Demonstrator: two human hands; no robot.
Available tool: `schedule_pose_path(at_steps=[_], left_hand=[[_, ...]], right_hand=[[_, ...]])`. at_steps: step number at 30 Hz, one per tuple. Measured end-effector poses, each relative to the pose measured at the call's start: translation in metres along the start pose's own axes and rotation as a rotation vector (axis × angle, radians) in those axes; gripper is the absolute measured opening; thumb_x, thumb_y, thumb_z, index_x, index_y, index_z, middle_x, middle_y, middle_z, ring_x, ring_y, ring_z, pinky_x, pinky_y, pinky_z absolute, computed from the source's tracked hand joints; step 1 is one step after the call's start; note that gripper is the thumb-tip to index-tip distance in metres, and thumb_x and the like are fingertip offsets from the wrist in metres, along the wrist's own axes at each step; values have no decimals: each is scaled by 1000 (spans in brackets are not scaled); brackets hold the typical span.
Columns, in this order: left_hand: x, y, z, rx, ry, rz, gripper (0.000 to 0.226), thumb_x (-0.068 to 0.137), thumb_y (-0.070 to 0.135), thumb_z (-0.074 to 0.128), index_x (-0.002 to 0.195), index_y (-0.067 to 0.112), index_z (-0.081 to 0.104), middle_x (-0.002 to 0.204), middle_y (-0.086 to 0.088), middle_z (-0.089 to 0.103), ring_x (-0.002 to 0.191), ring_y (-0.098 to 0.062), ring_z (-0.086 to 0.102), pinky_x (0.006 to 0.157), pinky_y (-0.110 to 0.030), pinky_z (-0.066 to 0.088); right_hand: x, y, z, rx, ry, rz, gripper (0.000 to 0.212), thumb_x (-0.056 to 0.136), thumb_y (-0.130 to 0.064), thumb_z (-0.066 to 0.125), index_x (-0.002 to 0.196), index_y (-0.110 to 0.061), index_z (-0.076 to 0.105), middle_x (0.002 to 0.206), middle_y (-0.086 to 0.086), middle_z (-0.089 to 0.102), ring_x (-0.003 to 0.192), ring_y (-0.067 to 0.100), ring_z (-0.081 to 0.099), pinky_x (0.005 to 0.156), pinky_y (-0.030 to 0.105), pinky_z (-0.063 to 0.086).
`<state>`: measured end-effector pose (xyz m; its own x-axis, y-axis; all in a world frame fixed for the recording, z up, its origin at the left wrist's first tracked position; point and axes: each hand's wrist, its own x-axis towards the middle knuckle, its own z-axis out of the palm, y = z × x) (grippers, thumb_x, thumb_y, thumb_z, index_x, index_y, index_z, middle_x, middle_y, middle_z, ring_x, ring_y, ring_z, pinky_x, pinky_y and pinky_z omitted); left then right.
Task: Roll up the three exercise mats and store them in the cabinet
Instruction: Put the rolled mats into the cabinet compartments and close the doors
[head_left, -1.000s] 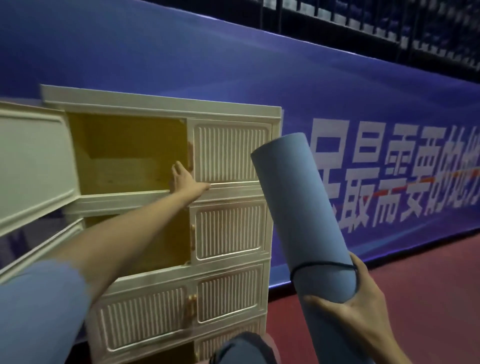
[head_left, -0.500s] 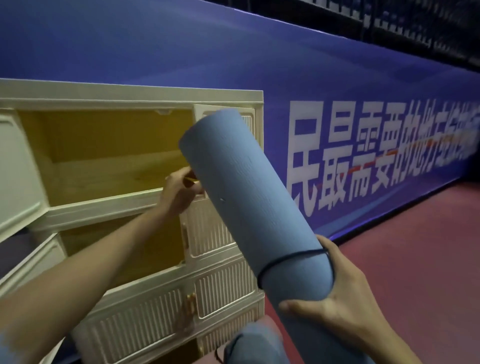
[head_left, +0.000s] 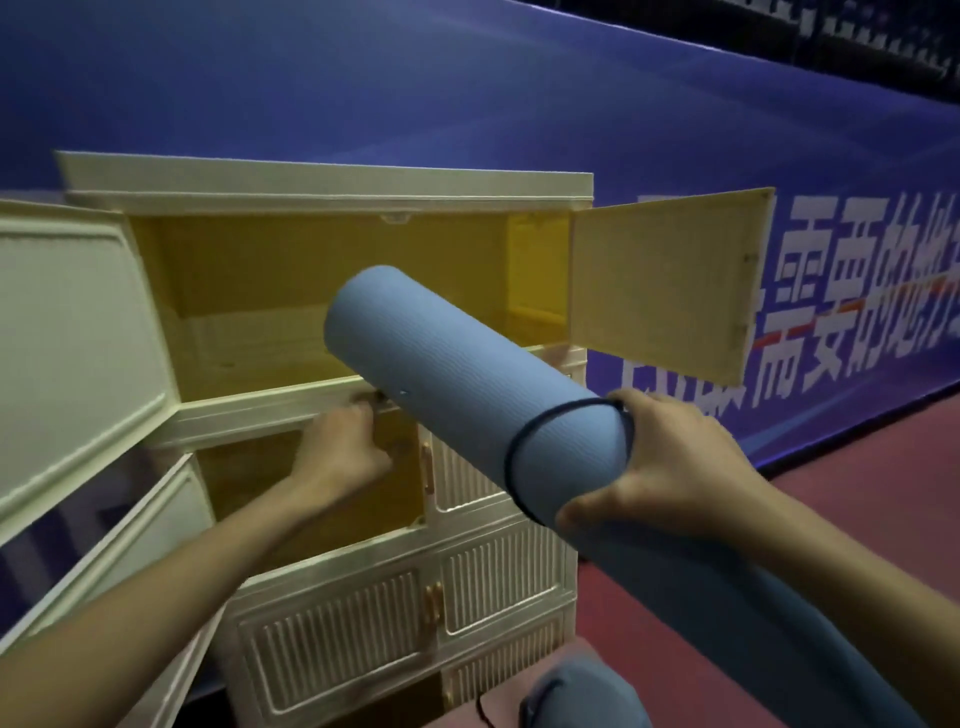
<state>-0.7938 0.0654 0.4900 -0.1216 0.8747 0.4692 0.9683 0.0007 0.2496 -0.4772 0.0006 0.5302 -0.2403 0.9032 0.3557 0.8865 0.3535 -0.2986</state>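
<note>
Right hand (head_left: 675, 467) grips rolled blue mat (head_left: 467, 384); left hand (head_left: 343, 452) fingers curled at cabinet (head_left: 332, 182) shelf edge, grasp unclear. Banner (head_left: 831, 322) lettering Chinese, partly cut off.

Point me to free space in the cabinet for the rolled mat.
The top compartment is free: both doors stand open, floor bare between left door and right door. The row below is tighter: only its left half is open, and the left hand sits at its upper edge. The right hand grips the mat.
</note>
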Motion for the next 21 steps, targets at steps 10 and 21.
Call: schedule_pose_path(at_steps=[10,21], left_hand=[[68,-7,-37,416,436,725,137,49,60,90,159,22,17,163,-22,19,153,-45,15,119,-62,21],[117,-27,-30,293,330,655,112,62,78,75,149,14,46,146,-9,54,132,-33,53,109,-55,42]], right_hand=[[144,-73,2,-187,4,-170,105,27,-94,68,110,-31,63,95,-9,67,82,17,64,70,40,60],[170,-88,-3,-384,94,-328,98,58,-91,65,130,-26,49,101,-3,64,82,20,58,63,33,44]])
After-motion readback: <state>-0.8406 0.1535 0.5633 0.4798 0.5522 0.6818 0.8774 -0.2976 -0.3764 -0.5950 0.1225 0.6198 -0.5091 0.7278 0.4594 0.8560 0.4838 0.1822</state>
